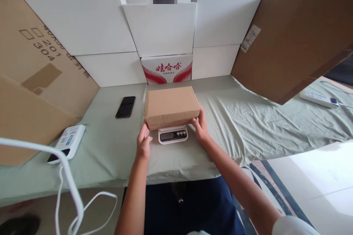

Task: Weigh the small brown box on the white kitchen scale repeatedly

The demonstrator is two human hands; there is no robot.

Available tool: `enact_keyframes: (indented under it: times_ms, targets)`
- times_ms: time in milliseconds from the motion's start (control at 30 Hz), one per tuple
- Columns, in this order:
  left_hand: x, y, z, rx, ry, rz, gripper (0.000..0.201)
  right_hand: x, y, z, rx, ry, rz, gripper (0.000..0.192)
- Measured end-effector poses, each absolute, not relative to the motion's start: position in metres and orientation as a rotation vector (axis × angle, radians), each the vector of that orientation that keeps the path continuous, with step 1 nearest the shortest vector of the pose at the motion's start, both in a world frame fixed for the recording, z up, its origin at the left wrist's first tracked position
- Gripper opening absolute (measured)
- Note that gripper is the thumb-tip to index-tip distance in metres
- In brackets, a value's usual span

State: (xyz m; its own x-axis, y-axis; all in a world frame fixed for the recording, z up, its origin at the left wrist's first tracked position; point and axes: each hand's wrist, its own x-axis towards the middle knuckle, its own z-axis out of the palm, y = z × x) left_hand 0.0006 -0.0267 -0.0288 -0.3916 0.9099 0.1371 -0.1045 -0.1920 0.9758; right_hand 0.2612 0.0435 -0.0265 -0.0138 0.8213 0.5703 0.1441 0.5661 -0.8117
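Between my two hands is a closed brown cardboard box (171,104), over a small white digital scale (173,134). Only the scale's front, with a dark display and several round buttons, shows below the box; the platform is hidden. My left hand (143,141) grips the box's near left corner, thumb pointing inward. At the near right corner my right hand (200,126) holds the box, with its thumb on the front face. Whether the box touches the scale cannot be made out.
A black phone (125,107) lies left of the box. White boxes (162,29) and large brown cartons (292,40) wall in the table (220,147), covered in green cloth. A white power strip (70,139) lies at left, and a white cable (66,169) crosses the lower left.
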Motion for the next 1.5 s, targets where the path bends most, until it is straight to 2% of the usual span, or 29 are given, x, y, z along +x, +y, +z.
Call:
enact_keyframes:
  times_ms: [667,1500]
  targets:
    - [-0.001,-0.028,-0.033,0.96,1.24,1.775,0.087,0.262,0.041,-0.018,-0.859,-1.413,0.781,0.075]
    - [0.0,-0.03,-0.028,0.993,1.263,1.794,0.09,0.261,0.037,-0.009,-0.895,-1.459,0.74,0.075]
